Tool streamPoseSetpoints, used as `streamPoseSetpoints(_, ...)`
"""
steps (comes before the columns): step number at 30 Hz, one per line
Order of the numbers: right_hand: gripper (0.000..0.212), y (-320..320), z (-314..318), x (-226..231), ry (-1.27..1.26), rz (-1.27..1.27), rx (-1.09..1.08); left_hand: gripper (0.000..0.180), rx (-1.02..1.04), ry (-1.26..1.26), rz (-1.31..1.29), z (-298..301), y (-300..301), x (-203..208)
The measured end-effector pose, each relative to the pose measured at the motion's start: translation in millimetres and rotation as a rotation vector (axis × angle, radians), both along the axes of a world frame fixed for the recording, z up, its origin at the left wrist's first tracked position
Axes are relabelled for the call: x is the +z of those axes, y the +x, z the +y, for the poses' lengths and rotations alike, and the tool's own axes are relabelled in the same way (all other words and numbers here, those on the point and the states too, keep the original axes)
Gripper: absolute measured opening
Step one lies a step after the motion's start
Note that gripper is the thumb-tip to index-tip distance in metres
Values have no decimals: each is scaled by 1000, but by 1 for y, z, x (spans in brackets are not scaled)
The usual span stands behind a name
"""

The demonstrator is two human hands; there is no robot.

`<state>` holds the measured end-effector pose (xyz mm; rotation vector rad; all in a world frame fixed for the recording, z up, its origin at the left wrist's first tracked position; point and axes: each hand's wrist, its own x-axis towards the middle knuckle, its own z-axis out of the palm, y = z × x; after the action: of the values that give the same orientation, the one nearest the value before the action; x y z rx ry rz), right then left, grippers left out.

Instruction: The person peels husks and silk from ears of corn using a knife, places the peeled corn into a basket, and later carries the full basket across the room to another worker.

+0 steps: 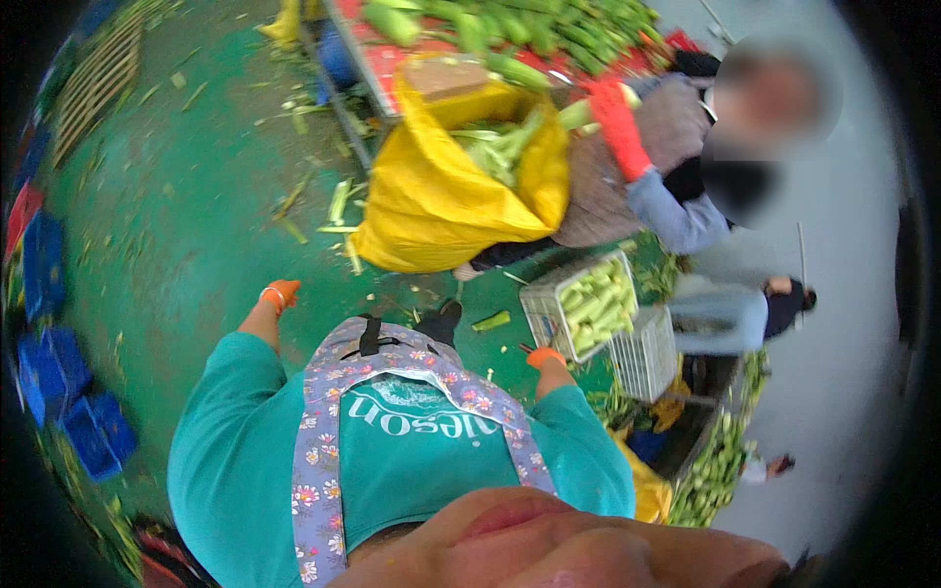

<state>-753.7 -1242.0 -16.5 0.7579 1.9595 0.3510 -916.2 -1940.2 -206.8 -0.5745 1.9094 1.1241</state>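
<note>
My left hand, in an orange glove, hangs out to the left over the green floor, touching nothing; its fingers look loosely apart. My right hand, also gloved in orange, is low beside a grey plastic crate. Its fingers are closed around a small dark thing, too blurred to name. Pale green, long vegetables, perhaps corn ears, fill the crate. A cut green piece lies on the floor between my hands, close to my dark shoe.
Ahead, a yellow sack holds green husks. Behind it, a red-topped table bears green vegetables. A co-worker's red-gloved hand holds one. Another crate stands right; blue crates and a wooden pallet lie left.
</note>
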Motion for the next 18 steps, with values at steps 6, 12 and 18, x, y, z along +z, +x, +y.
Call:
streamPoseSetpoints(6, 50, 4, -13, -7, -59, 110, 5, 39, 568, -355, -234, -321, 256, 106)
streamPoseSetpoints(12, 45, 55, -72, 4, -41, 270, -69, 45, 298, -605, -473, -411, 420, 136)
streamPoseSetpoints(18, 38, 123, -84, 2, -94, 275, -17, 54, -718, -665, -311, -387, 385, 104)
